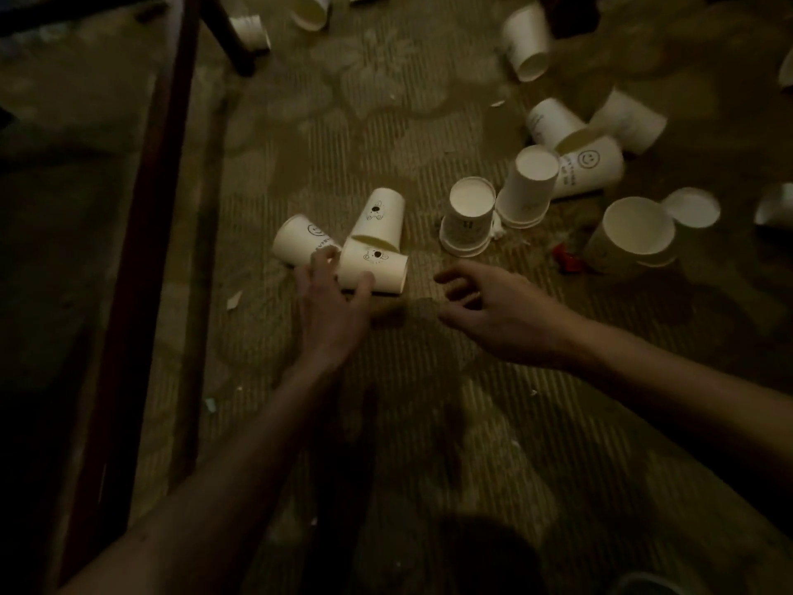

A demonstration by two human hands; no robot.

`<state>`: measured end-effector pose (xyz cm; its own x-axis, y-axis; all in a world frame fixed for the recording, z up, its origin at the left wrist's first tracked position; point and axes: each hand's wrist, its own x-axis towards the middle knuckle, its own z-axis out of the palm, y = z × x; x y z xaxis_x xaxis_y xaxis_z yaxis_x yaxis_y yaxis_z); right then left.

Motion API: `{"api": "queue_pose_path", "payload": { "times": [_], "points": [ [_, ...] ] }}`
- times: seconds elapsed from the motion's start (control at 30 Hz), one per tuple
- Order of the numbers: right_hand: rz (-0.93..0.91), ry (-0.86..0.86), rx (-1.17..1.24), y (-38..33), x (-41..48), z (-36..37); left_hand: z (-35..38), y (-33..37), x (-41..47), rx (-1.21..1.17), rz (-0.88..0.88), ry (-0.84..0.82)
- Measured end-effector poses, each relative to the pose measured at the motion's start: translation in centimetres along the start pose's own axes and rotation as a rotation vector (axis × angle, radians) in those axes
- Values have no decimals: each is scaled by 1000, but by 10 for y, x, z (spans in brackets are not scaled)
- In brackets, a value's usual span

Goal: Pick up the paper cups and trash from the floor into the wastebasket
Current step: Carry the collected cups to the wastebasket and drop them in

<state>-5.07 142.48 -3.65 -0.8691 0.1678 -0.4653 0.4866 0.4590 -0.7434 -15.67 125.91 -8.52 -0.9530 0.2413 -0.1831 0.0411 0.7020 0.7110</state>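
Dim down here, the whole floor [429,122] washed in a murky yellow-green cast. What light there is falls on the middle and upper right, and the white paper cups [532,173] glow against the dull surface. The lying cup [377,268] shines pale at the left hand [330,302]. The left edge drops to near black past the wooden rail [146,234]. Soft shadows pool under the left hand and right hand [493,311], and a broad dark one spreads along the bottom edge. The far cups [525,40] at the top edge smear into blur. Everything looks soft and grainy, and the rail leans with the wide lens.
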Motion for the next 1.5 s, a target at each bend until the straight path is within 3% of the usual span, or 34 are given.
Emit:
{"api": "queue_pose_path", "payload": {
  "times": [0.13, 0.2, 0.33, 0.53, 0.7, 0.83, 0.87, 0.93, 1.03, 1.2, 1.3, 1.5],
  "points": [
    [-64, 0, -32, 9, 38, 11, 6, -12, 32, -63, -235, 21],
    [-98, -33, -44, 9, 59, 22, 9, -22, 38, -64, -260, 36],
    [-136, -48, -72, 6, 81, 47, 12, -34, 41, -129, -196, 16],
    [-190, 32, -248, 8, 92, 57, 4, -37, 30, -243, -235, -70],
    [-185, -69, -183, 12, 90, 76, 5, -38, 12, -90, -90, -192],
    [-170, -44, -128, 20, 86, 83, 0, -29, 6, -12, 3, -275],
    [-159, -35, -113, 22, 86, 83, -2, -26, 6, 24, 45, -263],
    [-129, 3, -75, 29, 85, 80, -8, -22, 13, 77, 88, -76],
    [-69, 66, -4, 40, 85, 67, -19, -18, 39, 0, -77, 216],
    [-56, 105, 36, 52, 86, 51, -27, -24, 87, 131, -326, 108],
    [-75, 165, 126, 55, 86, 50, -24, -27, 94, 205, -307, 59],
    [-155, 276, 184, 52, 85, 52, -17, -18, 86, 115, -235, 66]
  ]
}}
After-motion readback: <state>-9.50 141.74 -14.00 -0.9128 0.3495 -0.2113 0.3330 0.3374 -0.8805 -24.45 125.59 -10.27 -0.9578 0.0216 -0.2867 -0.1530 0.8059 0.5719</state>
